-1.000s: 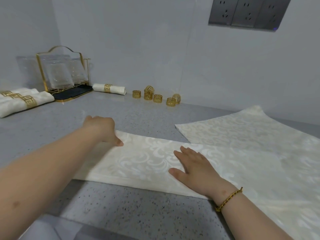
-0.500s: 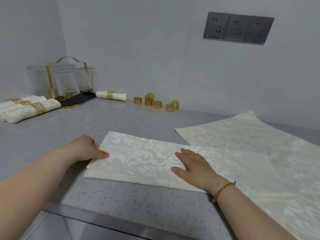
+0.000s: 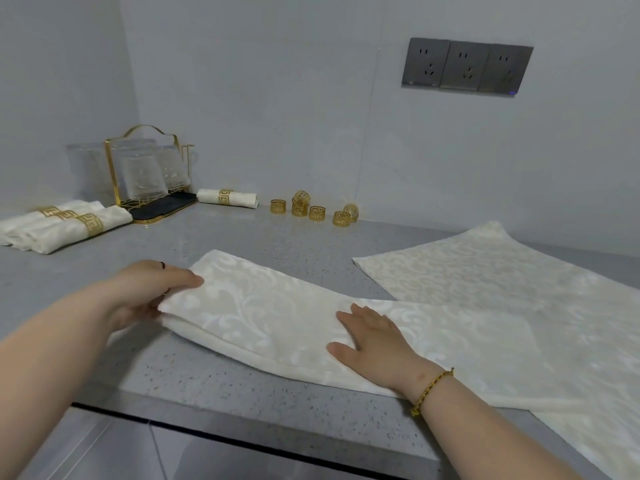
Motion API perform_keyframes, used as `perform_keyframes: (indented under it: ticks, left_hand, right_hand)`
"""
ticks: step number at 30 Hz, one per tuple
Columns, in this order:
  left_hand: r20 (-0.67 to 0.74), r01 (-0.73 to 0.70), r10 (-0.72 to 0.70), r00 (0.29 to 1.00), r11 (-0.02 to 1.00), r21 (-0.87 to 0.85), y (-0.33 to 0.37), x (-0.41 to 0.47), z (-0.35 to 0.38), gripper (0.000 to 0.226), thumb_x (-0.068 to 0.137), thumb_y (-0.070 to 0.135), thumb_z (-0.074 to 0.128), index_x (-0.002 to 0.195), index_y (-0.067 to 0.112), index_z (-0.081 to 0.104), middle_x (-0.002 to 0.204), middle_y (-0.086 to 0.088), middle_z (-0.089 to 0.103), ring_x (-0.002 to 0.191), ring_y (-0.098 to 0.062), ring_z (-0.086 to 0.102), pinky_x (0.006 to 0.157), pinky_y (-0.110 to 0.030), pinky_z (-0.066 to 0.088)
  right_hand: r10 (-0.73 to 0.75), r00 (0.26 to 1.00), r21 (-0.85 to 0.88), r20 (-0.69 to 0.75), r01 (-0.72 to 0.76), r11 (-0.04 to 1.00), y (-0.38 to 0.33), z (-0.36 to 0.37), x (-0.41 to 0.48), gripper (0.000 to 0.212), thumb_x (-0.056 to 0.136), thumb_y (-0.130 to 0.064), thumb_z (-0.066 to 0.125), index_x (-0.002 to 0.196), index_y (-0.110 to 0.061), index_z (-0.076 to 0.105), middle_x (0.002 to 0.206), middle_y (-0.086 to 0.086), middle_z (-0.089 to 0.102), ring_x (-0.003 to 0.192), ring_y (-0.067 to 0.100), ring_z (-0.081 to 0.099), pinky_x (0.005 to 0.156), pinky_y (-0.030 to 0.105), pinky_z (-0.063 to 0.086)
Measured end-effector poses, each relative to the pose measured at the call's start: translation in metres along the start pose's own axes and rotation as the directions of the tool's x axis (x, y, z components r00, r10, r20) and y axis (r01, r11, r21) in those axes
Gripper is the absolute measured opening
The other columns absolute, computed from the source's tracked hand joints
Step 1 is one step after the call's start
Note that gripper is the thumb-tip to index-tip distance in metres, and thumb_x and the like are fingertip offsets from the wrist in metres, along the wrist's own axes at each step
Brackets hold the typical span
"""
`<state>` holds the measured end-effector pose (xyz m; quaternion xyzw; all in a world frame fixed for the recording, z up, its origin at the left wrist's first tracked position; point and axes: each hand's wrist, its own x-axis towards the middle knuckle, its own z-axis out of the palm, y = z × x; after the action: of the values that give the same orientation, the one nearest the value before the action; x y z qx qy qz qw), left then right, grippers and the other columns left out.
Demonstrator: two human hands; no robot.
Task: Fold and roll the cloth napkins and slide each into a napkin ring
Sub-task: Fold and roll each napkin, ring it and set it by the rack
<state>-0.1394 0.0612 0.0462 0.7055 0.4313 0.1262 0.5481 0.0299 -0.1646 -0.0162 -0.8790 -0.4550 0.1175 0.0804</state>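
Observation:
A cream damask napkin (image 3: 270, 306), folded into a long band, lies across the grey counter (image 3: 242, 386) in front of me. My left hand (image 3: 149, 296) pinches its left end, thumb on top and fingers underneath, and that end is lifted slightly off the counter. My right hand (image 3: 370, 341) lies flat on the middle of the band with straight fingers. Several loose gold napkin rings (image 3: 313, 211) stand by the back wall.
A flat unfolded napkin (image 3: 485, 271) lies at the right, partly under the band. Ringed rolled napkins (image 3: 65, 226) lie at the far left, one more ringed napkin (image 3: 228, 198) by a gold glass rack (image 3: 145, 174). The counter's front edge is close to me.
My left hand slid down the napkin's left edge toward me, then took hold of that end and raised it a little. My right hand stayed pressed on the band.

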Motion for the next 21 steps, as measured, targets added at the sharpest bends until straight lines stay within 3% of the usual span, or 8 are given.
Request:
perform_keyframes:
  ticks: [4, 7, 9, 11, 12, 14, 17, 21]
  left_hand:
    - [-0.073, 0.003, 0.000, 0.997, 0.999, 0.034, 0.002, -0.005, -0.023, 0.022, 0.081, 0.019, 0.066, 0.093, 0.001, 0.062, 0.086, -0.019, 0.060, 0.074, -0.026, 0.050, 0.064, -0.028, 0.037]
    - [0.011, -0.022, 0.022, 1.000, 1.000, -0.008, 0.017, -0.015, -0.030, 0.026, 0.081, 0.020, 0.063, 0.100, 0.002, 0.062, 0.103, -0.018, 0.065, 0.090, -0.028, 0.056, 0.085, -0.035, 0.041]
    - [0.096, -0.085, 0.088, 0.992, 0.996, -0.028, 0.036, -0.027, -0.026, 0.024, 0.074, 0.019, 0.069, 0.094, 0.006, 0.065, 0.096, -0.008, 0.069, 0.086, -0.023, 0.060, 0.088, -0.033, 0.041]
    - [0.184, -0.154, 0.148, 0.972, 0.988, 0.017, 0.055, -0.038, -0.017, 0.044, 0.044, 0.023, 0.086, 0.083, 0.010, 0.070, 0.089, -0.004, 0.072, 0.079, -0.018, 0.066, 0.084, -0.029, 0.043]
    - [0.214, -0.188, 0.177, 0.961, 0.982, 0.032, 0.063, -0.043, -0.009, 0.047, 0.038, 0.023, 0.088, 0.080, 0.011, 0.071, 0.087, -0.005, 0.073, 0.075, -0.016, 0.067, 0.081, -0.028, 0.044]
    - [0.234, -0.240, 0.227, 0.945, 0.970, 0.026, 0.077, -0.050, 0.012, 0.024, 0.064, 0.018, 0.079, 0.084, 0.009, 0.067, 0.087, -0.006, 0.071, 0.078, -0.019, 0.065, 0.080, -0.029, 0.045]
    - [0.218, -0.330, 0.318, 0.923, 0.944, 0.018, 0.094, -0.057, 0.053, 0.014, 0.080, 0.020, 0.065, 0.070, 0.016, 0.055, 0.071, 0.003, 0.060, 0.082, -0.017, 0.056, 0.093, -0.033, 0.038]
    - [0.241, -0.461, 0.440, 0.865, 0.886, 0.037, 0.099, -0.062, 0.114, 0.021, 0.080, 0.018, 0.067, 0.064, 0.013, 0.054, 0.059, 0.005, 0.058, 0.061, -0.006, 0.057, 0.056, -0.008, 0.042]
  right_hand:
    - [-0.021, 1.000, -0.025, 0.014, 0.021, 0.999, -0.025, 0.006, 0.011, 0.062, 0.094, -0.051, 0.030, 0.147, -0.025, 0.008, 0.156, 0.003, -0.006, 0.143, 0.020, -0.008, 0.115, 0.035, -0.006]
    - [-0.023, 0.999, -0.023, 0.041, 0.024, 0.999, -0.034, 0.004, 0.018, 0.063, 0.094, -0.050, 0.031, 0.147, -0.024, 0.009, 0.156, 0.004, -0.004, 0.143, 0.022, -0.006, 0.115, 0.037, -0.005]
    - [-0.038, 0.998, 0.024, 0.050, 0.037, 0.999, -0.037, 0.000, 0.020, 0.062, 0.093, -0.047, 0.038, 0.146, -0.023, 0.017, 0.155, 0.004, 0.007, 0.143, 0.022, 0.005, 0.115, 0.036, 0.006]
    - [-0.047, 0.998, 0.271, -0.029, 0.053, 0.961, -0.040, -0.010, 0.018, 0.053, 0.092, -0.039, 0.047, 0.139, -0.019, 0.034, 0.145, 0.002, 0.033, 0.131, 0.020, 0.032, 0.104, 0.028, 0.030]
    - [-0.024, 0.994, 0.451, -0.106, 0.070, 0.890, -0.041, -0.018, 0.016, 0.044, 0.092, -0.032, 0.050, 0.132, -0.015, 0.045, 0.133, -0.001, 0.046, 0.117, 0.016, 0.045, 0.091, 0.022, 0.038]
    - [0.055, 0.971, 0.736, -0.232, 0.138, 0.663, -0.041, -0.040, 0.009, 0.022, 0.092, -0.020, 0.051, 0.105, -0.007, 0.061, 0.097, -0.004, 0.061, 0.087, 0.012, 0.056, 0.069, 0.014, 0.041]
    - [0.116, 0.970, 0.941, -0.215, 0.174, 0.290, -0.035, -0.067, -0.007, 0.018, 0.094, -0.019, 0.045, 0.083, -0.013, 0.059, 0.079, -0.001, 0.064, 0.066, 0.009, 0.059, 0.058, 0.017, 0.048]
    - [0.061, 0.988, 0.988, -0.144, 0.140, 0.072, -0.015, -0.079, -0.024, 0.039, 0.097, -0.034, 0.036, 0.079, -0.009, 0.060, 0.070, 0.003, 0.066, 0.059, 0.011, 0.063, 0.053, 0.022, 0.053]
